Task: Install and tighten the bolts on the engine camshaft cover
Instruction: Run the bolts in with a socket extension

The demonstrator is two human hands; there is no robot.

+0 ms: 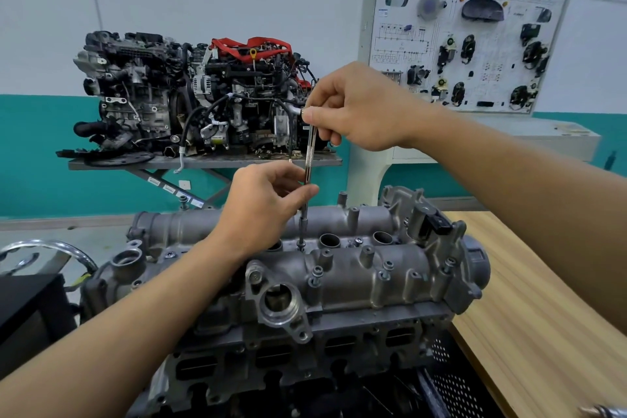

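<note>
Centrally, a grey cast-aluminium camshaft cover [339,268] is seen bolted atop an engine head, just beside a pale wooden bench top [543,299] on the right. A slim chrome extension bar with knurled shaft [309,159] is held nearly upright over the cover's middle valley, between the two cam housings. Its dark lower socket end is seated on a small flanged bolt [300,244] standing in the cover. The bar's top is pinched by the right hand [359,108], fingers closed around the upper end. Lower down, the shaft is gripped by the left hand [268,204], thumb and forefinger closed on it. More small bolts [317,271] are noted along the near edge of the cover. Behind, a dark complete engine with red cover [203,98] is set on a grey metal stand, and a white wall-mounted training panel [468,41] is seen at upper right.
</note>
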